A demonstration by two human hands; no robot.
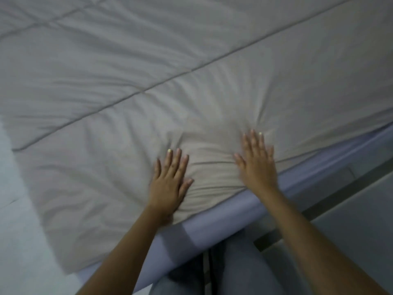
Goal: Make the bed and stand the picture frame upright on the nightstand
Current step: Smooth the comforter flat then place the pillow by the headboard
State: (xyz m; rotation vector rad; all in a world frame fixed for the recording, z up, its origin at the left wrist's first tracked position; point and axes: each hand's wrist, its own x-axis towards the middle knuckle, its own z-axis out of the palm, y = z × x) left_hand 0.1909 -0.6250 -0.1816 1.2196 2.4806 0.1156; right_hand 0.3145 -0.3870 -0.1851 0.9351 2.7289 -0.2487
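Note:
A beige quilted comforter (148,86) covers most of the bed and fills the view. My left hand (170,179) lies flat on it near the bed's near edge, fingers straight. My right hand (257,165) presses flat on it too, a short way to the right, slightly blurred. Small wrinkles gather in the fabric between and around both hands. Under the comforter's edge shows a lavender sheet (212,228) over the mattress side. No picture frame or nightstand is in view.
Pale floor tiles (350,226) with a dark strip run along the right of the bed. More light floor (19,231) shows at the lower left beyond the comforter's corner. My legs in grey-blue trousers (240,271) stand against the bed's edge.

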